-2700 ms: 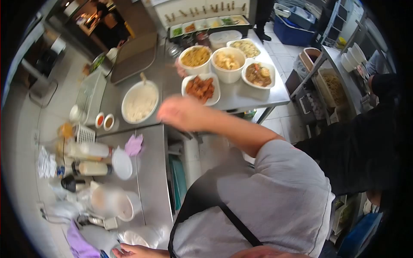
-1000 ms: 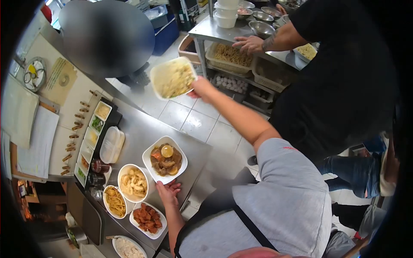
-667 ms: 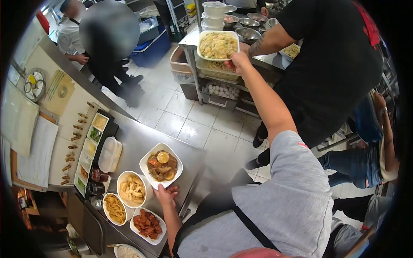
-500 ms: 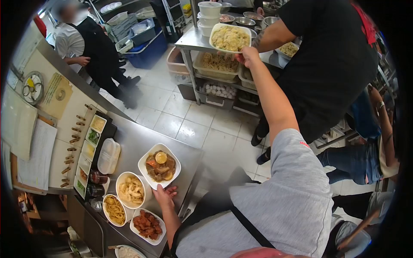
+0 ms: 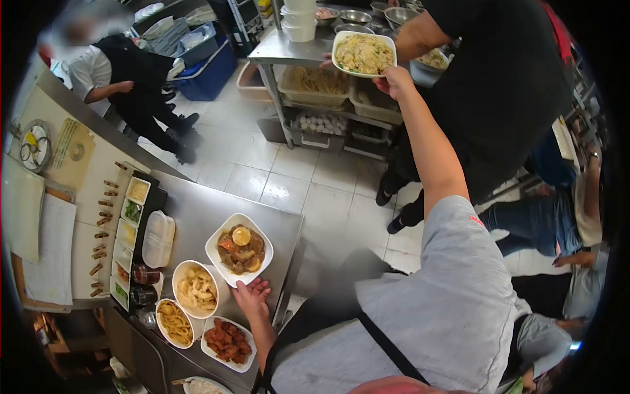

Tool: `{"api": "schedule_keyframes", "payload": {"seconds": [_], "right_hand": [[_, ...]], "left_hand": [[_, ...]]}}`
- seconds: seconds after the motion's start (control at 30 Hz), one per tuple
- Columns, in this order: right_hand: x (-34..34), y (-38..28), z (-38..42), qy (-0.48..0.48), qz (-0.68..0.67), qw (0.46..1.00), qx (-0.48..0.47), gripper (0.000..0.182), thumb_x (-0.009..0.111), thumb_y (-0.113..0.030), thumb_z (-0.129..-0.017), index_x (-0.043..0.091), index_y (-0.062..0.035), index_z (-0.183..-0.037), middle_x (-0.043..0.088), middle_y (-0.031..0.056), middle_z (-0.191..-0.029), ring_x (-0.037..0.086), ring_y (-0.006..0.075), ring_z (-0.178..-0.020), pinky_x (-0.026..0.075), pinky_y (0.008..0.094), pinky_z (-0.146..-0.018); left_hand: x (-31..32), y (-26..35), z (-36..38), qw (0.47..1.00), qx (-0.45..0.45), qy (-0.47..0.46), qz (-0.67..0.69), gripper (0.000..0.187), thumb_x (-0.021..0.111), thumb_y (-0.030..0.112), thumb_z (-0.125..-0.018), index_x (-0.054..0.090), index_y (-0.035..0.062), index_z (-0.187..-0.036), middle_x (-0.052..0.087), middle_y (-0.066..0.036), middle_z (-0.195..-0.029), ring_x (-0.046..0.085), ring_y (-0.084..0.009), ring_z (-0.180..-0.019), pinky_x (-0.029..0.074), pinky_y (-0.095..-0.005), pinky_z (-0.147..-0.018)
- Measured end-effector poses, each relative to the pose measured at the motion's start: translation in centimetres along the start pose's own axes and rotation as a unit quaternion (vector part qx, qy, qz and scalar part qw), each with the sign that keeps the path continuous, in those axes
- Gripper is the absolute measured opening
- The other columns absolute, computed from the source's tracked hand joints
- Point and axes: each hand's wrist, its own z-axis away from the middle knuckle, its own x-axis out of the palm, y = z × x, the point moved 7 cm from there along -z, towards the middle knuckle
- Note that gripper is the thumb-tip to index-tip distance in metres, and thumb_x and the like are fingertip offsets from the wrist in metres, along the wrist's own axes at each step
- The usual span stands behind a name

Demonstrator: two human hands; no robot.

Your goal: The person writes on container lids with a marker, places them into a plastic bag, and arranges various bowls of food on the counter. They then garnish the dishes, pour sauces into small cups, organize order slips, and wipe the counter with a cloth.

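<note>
My right hand stretches far forward and grips the near rim of a white square bowl filled with fried rice. Another person's fingers show at that bowl's left side. Down on the steel counter, my left hand lies with its fingers apart at the near edge of a white bowl of brown stew, touching or almost touching it. Close by stand a round tub of pale battered pieces, a round tub of noodles and a square bowl of red-brown fried pieces.
A person in black stands at the far steel table, which carries stacked white tubs and metal bowls. Another person is at the upper left. A black garnish rack and a lidded plastic container line the counter's left.
The fried rice bowl in my right hand has moved slightly right in view, and another person's fingers now show at its left side. My left hand stays by the stew bowl.
</note>
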Motion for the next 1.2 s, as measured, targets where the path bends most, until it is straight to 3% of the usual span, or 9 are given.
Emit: {"api": "schedule_keyframes", "payload": {"seconds": [0.13, 0.2, 0.33, 0.53, 0.6, 0.73, 0.87, 1.0, 1.2], "right_hand": [[-1.0, 2.2, 1.8, -0.057, -0.019, 0.997, 0.054, 0.019, 0.036, -0.002, -0.074, 0.05, -0.0005, -0.087, 0.054, 0.0101, -0.061, 0.053, 0.0158, -0.048, 0.045, 0.0268, -0.041], [-1.5, 1.5, 3.3, -0.047, 0.003, 0.999, 0.019, 0.018, 0.037, -0.001, -0.073, 0.049, -0.0015, -0.086, 0.054, 0.0084, -0.061, 0.053, 0.0149, -0.049, 0.045, 0.0263, -0.042], [-2.5, 1.3, 5.3, -0.091, 0.02, 0.994, 0.047, 0.018, 0.037, -0.002, -0.073, 0.05, -0.0027, -0.086, 0.054, 0.0077, -0.062, 0.051, 0.0139, -0.048, 0.044, 0.0256, -0.043], [-2.9, 0.4, 6.5, -0.11, -0.054, 0.992, 0.038, 0.021, 0.035, -0.002, -0.074, 0.047, -0.0018, -0.092, 0.054, 0.0085, -0.065, 0.051, 0.0126, -0.048, 0.044, 0.0245, -0.042], [-3.6, 0.2, 6.6, -0.097, -0.036, 0.994, 0.039, 0.022, 0.035, -0.003, -0.074, 0.046, -0.0022, -0.093, 0.054, 0.0082, -0.066, 0.051, 0.0121, -0.048, 0.044, 0.0238, -0.041], [-4.5, -0.5, 6.4, -0.095, -0.003, 0.995, 0.038, 0.022, 0.036, -0.004, -0.073, 0.046, -0.0023, -0.093, 0.054, 0.0076, -0.065, 0.05, 0.0117, -0.046, 0.043, 0.0226, -0.038], [-4.6, 0.1, 5.6, -0.064, -0.001, 0.996, 0.055, 0.02, 0.036, -0.005, -0.073, 0.044, -0.0011, -0.091, 0.052, 0.0069, -0.064, 0.05, 0.011, -0.045, 0.042, 0.022, -0.037], [-4.3, 1.1, 3.4, -0.081, 0.019, 0.996, 0.037, 0.021, 0.037, -0.004, -0.073, 0.041, 0.0001, -0.093, 0.052, 0.0076, -0.066, 0.049, 0.0107, -0.046, 0.041, 0.0225, -0.038], [-3.5, 1.7, 3.1, -0.081, -0.04, 0.99, 0.105, 0.028, 0.041, -0.007, -0.075, 0.037, -0.0003, -0.102, 0.053, 0.0081, -0.07, 0.053, 0.0124, -0.05, 0.045, 0.0222, -0.045]], "left_hand": [[-2.0, -0.1, 2.7, 0.998, -0.009, 0.062, -0.028, 0.025, 0.04, 0.027, -0.085, 0.031, 0.0091, -0.101, 0.043, -0.003, -0.066, 0.043, -0.0111, -0.047, 0.035, -0.0197, -0.038], [-1.3, 1.5, 4.3, 0.988, 0.141, 0.006, -0.06, 0.022, 0.039, 0.025, -0.086, 0.033, 0.009, -0.1, 0.04, -0.003, -0.065, 0.039, -0.0099, -0.044, 0.032, -0.0199, -0.035], [5.6, 3.6, 6.3, 0.966, 0.225, -0.126, -0.022, 0.015, 0.038, 0.017, -0.085, 0.036, 0.0066, -0.097, 0.039, -0.002, -0.066, 0.037, -0.0077, -0.05, 0.03, -0.019, -0.041], [24.7, 5.2, 0.1, 0.961, 0.112, -0.248, 0.048, 0.02, 0.045, 0.022, -0.083, 0.041, 0.0095, -0.099, 0.041, -0.001, -0.073, 0.04, -0.0076, -0.062, 0.035, -0.0208, -0.053], [33.2, 5.2, -1.6, 0.935, 0.038, -0.352, 0.031, 0.041, 0.043, 0.035, -0.083, 0.037, 0.0086, -0.113, 0.046, -0.009, -0.094, 0.05, -0.0182, -0.078, 0.041, -0.0268, -0.062], [44.8, 4.5, -1.5, 0.887, -0.034, -0.46, 0.019, 0.051, 0.041, 0.035, -0.084, 0.024, 0.0096, -0.124, 0.046, -0.013, -0.105, 0.052, -0.025, -0.088, 0.045, -0.0309, -0.065], [49.8, 4.1, 0.2, 0.832, -0.019, -0.552, -0.054, 0.052, 0.041, 0.028, -0.084, 0.018, 0.0111, -0.126, 0.047, -0.013, -0.107, 0.054, -0.0259, -0.084, 0.046, -0.0332, -0.063], [52.4, 2.6, -1.8, 0.857, -0.009, -0.502, -0.113, 0.055, 0.041, 0.011, -0.078, 0.015, 0.0111, -0.126, 0.047, -0.013, -0.107, 0.058, -0.0261, -0.073, 0.048, -0.0281, -0.048], [53.7, 2.0, -3.9, 0.815, -0.098, -0.571, 0.016, 0.057, 0.038, 0.003, -0.071, 0.017, 0.0099, -0.123, 0.049, -0.018, -0.103, 0.059, -0.0283, -0.068, 0.05, -0.0294, -0.046]]}}
